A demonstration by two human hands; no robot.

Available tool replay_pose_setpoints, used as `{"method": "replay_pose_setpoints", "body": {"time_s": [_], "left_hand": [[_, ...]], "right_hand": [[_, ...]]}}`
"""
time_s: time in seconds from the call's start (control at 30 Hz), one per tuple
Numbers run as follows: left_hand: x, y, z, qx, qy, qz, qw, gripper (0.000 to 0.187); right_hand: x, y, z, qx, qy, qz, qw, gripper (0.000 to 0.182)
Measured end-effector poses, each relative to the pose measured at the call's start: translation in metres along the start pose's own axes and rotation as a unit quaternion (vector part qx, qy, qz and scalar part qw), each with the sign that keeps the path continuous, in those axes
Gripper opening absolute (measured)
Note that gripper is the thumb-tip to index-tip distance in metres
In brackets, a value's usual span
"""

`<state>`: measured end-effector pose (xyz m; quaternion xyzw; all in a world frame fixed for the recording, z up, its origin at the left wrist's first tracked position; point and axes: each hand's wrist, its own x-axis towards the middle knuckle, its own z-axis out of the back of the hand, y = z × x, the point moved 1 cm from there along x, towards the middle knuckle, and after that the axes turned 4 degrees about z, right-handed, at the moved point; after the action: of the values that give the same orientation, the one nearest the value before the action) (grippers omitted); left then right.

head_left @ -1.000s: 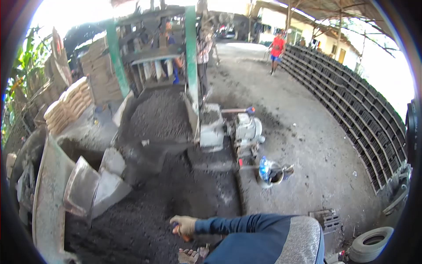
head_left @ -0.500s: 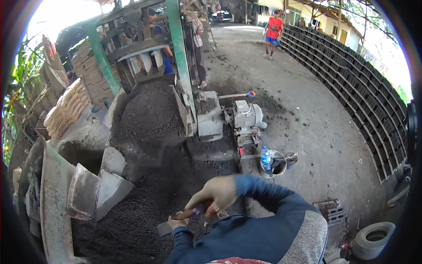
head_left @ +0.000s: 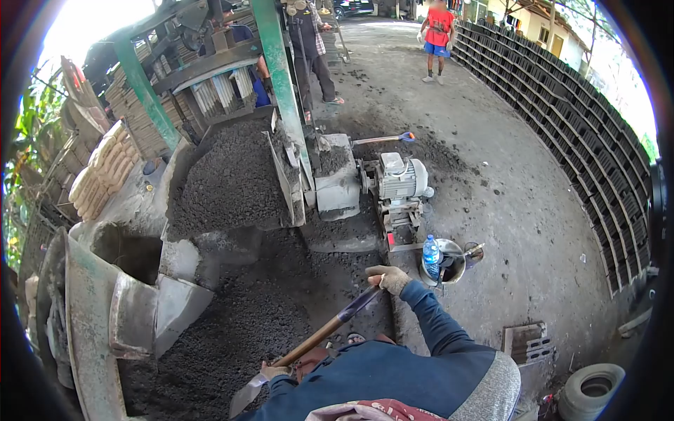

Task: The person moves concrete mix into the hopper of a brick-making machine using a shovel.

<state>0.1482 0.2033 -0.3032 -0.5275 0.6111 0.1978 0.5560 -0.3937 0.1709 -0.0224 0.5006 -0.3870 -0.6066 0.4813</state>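
Note:
I hold a shovel (head_left: 309, 344) slantwise across the front of my body. My gloved right hand (head_left: 390, 279) is closed around the grip at its upper end. Lower on the wooden shaft, near the blade, my gloved left hand (head_left: 274, 370) is wrapped around it. The metal blade (head_left: 246, 394) points down to the left, overlapping the dark, crumbly material (head_left: 203, 351) on the ground. More of this material fills the hopper (head_left: 278, 188) beneath the green-framed machine ahead.
An electric motor (head_left: 404, 177) and a bucket (head_left: 456, 263) with a water bottle (head_left: 430, 256) stand to the right. A metal chute (head_left: 91, 309) is at left. Stacked blocks (head_left: 562, 119) line the right side. A person in red (head_left: 438, 31) stands ahead; others are behind the machine.
My right hand has moved forward and right, away from my left hand, and the shovel's handle now shows along its length. The blade has shifted down and left.

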Motion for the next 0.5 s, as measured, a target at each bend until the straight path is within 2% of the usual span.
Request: {"method": "replay_pose_setpoints", "body": {"time_s": [0.1,0.2,0.33,0.43,0.47,0.5], "left_hand": [[-0.003,-0.011,-0.014,-0.002,-0.05,0.012,0.999,0.045],[0.017,-0.036,-0.025,0.001,-0.063,0.011,0.998,0.045],[0.043,-0.082,-0.033,0.023,-0.071,0.014,0.997,0.045],[0.057,-0.107,-0.053,0.033,-0.067,0.023,0.997,0.045],[0.06,-0.118,-0.056,0.038,-0.067,0.026,0.997,0.044],[0.064,-0.128,-0.061,0.044,-0.064,0.028,0.997,0.044]], "right_hand": [[0.029,-0.068,-0.005,-0.123,-0.034,-0.09,0.988,0.051],[0.038,-0.066,-0.027,-0.063,-0.009,-0.298,0.952,0.045],[0.053,-0.068,-0.057,-0.124,0.032,-0.342,0.931,0.032],[0.073,-0.074,-0.083,-0.208,0.113,-0.419,0.877,0.034],[0.077,-0.078,-0.098,-0.291,0.148,-0.411,0.851,0.031],[0.081,-0.079,-0.109,-0.393,0.241,-0.335,0.822,0.03]]}}
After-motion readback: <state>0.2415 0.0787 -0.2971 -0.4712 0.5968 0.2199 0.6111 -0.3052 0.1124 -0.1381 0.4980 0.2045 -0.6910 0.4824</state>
